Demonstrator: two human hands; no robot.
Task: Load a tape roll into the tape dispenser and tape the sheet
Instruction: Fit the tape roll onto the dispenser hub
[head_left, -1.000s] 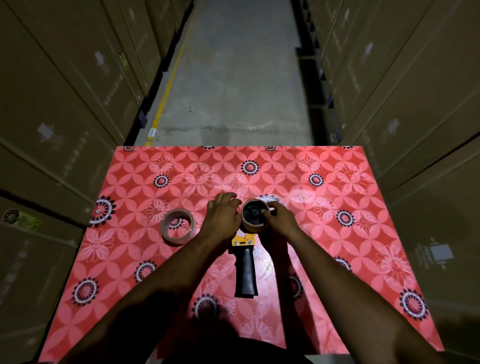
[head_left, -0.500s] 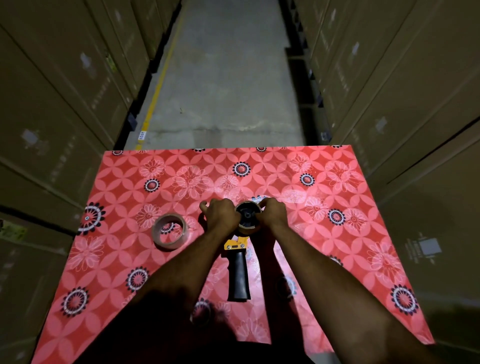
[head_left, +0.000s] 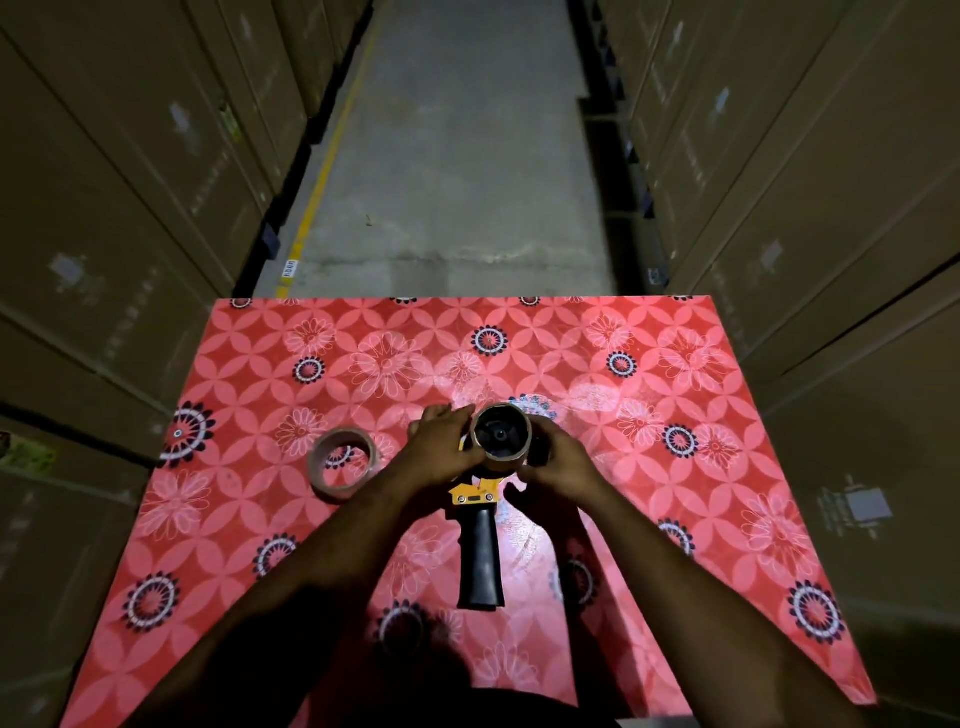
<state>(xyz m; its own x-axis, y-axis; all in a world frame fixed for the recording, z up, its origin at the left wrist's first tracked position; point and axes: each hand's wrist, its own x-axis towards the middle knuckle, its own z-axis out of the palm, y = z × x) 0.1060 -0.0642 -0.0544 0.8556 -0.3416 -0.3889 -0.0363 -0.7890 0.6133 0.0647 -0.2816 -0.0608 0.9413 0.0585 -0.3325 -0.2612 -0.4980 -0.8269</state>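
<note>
1. Tape dispenser (head_left: 480, 525), a hand-held one with a black pistol handle, a yellow metal bracket and a black spoked hub, lies on the red floral-patterned sheet (head_left: 649, 374), handle toward the person; the brown cardboard core (head_left: 501, 434) sits on its hub, so loading is likely at the swap stage.
2. Risk: the sheet is loose, and a hard tug on the core could drag dispenser and sheet together.
3. Risk: the dispenser's cutting blade is hidden; a slip of the fingers could meet it.
4. The left hand (head_left: 444, 441) and right hand (head_left: 558, 460) each curl tight around the core's sides.
5. The brown tape roll (head_left: 341, 464) lies flat just left, untouched.
6. Against the earlier frame, both hands sit closer round the core; the roll keeps its place.
</note>
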